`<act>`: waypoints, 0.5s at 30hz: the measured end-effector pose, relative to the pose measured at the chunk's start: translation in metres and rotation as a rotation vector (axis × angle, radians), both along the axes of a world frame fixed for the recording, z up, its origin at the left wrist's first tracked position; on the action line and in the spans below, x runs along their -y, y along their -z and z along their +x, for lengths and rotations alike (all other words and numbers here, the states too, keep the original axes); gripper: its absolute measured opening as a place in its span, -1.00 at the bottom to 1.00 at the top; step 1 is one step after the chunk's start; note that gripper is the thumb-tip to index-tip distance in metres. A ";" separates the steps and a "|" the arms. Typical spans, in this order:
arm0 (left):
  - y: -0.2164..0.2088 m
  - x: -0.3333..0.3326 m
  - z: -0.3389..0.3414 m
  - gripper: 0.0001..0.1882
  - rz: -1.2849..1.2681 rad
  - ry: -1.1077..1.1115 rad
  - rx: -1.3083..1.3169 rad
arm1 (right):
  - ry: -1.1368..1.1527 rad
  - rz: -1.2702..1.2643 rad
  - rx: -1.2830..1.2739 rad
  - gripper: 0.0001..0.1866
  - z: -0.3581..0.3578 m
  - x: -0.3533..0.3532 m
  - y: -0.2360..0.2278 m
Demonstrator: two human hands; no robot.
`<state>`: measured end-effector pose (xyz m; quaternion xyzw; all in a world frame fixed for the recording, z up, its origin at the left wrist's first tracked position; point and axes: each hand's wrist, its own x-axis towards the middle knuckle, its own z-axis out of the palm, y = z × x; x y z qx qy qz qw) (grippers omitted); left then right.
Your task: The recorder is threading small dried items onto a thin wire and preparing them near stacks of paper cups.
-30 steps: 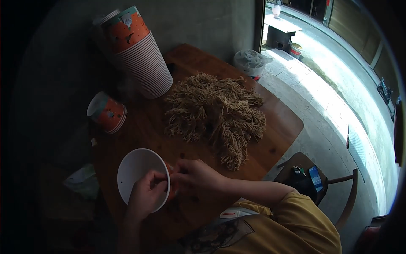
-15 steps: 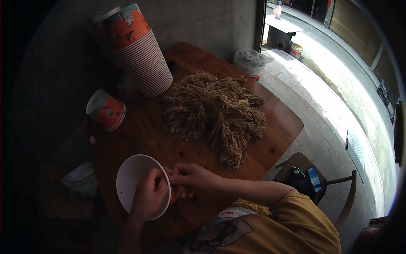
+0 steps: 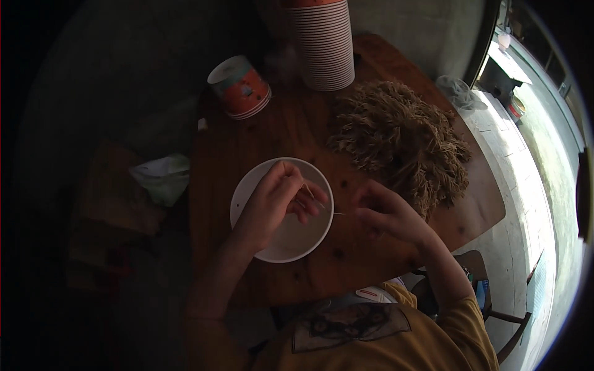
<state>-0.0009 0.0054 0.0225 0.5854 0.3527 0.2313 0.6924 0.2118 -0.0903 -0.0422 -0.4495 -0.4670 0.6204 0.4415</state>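
Observation:
On the table stands a white paper bucket, its mouth facing up, with a small dark hole in its inner wall. My left hand is over the mouth, thumb and forefinger pinching a thin tan paper cord; the other fingers are loosely spread. A short pale cord end sticks out past the bucket's right rim. My right hand hovers just right of the bucket, apart from it. Its fingers are bent and blurred, and whether they hold anything is unclear. A heap of tan twisted cords lies beyond it.
A tall stack of nested paper buckets stands at the back of the wooden table. Left of it is a short orange-and-teal stack. A white-green bag lies left of the table; a chair is at right.
The view has swung left, shifting everything rightward. The bucket has turned from tilted to mouth-up. My right hand has drawn away from its side, and my left hand has risen from inside it.

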 end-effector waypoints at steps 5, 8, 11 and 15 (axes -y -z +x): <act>0.002 0.000 0.006 -0.88 0.207 0.051 -0.038 | 0.000 0.068 0.066 -0.74 -0.004 -0.011 -0.016; 0.002 0.002 0.014 -0.89 0.259 0.109 -0.032 | 0.066 0.215 0.230 -0.81 -0.014 -0.023 -0.021; 0.004 0.004 0.024 -0.92 0.371 0.135 0.058 | 0.065 0.249 0.169 -0.83 -0.021 -0.032 -0.011; 0.006 0.003 0.020 -0.86 0.436 0.037 0.055 | 0.092 0.158 0.076 -0.84 -0.024 -0.033 -0.020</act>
